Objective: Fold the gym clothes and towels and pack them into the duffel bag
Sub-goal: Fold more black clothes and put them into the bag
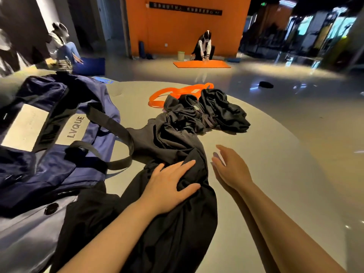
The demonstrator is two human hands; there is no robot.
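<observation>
The black garment (173,213) lies crumpled in a long heap on the pale round platform (275,154), running from the near edge up toward the middle, just right of the navy duffel bag (59,134). It looks thin, limp and light, with a slight sheen that suggests a slippery synthetic; it will likely slump and slide rather than hold a crease, so it needs spreading flat and smoothing before any fold. A sound place to take hold would be at a hem or waistband edge with both hands well apart, though the bunching hides where those edges lie.

The left hand (167,186) rests palm-down on the heap, its fingers (185,164) straight and slightly spread, pressing the fabric rather than pinching it. The right hand (228,168) hovers just beside the cloth, edge-on, fingers extended and close together, holding nothing.

Farther up lies a second pile of dark clothes (212,113), partly over an orange band (167,95). The bag's black strap (118,134) loops against the garment's upper part. Beyond, on the floor, a person kneels at an orange mat (201,64).
</observation>
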